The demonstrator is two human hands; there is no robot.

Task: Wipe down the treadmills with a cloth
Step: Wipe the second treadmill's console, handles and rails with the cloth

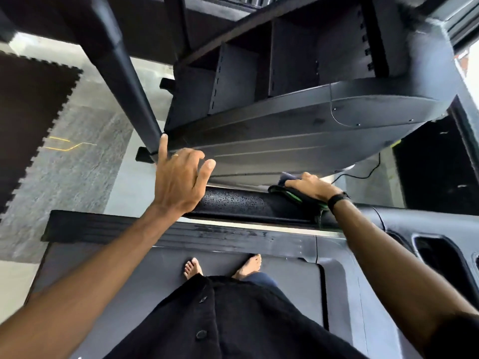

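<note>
I stand barefoot on the belt of a black treadmill, looking down at its front hood and handlebar. My right hand presses a dark cloth with green edging onto the textured black bar at the right. My left hand hovers over the bar's left part with fingers spread and relaxed, the index finger touching the black upright post. It holds nothing. A black band sits on my right wrist.
Grey carpet and a dark interlocking floor mat lie to the left. A black cable runs on the floor at the right. The console cup holder is at the right edge.
</note>
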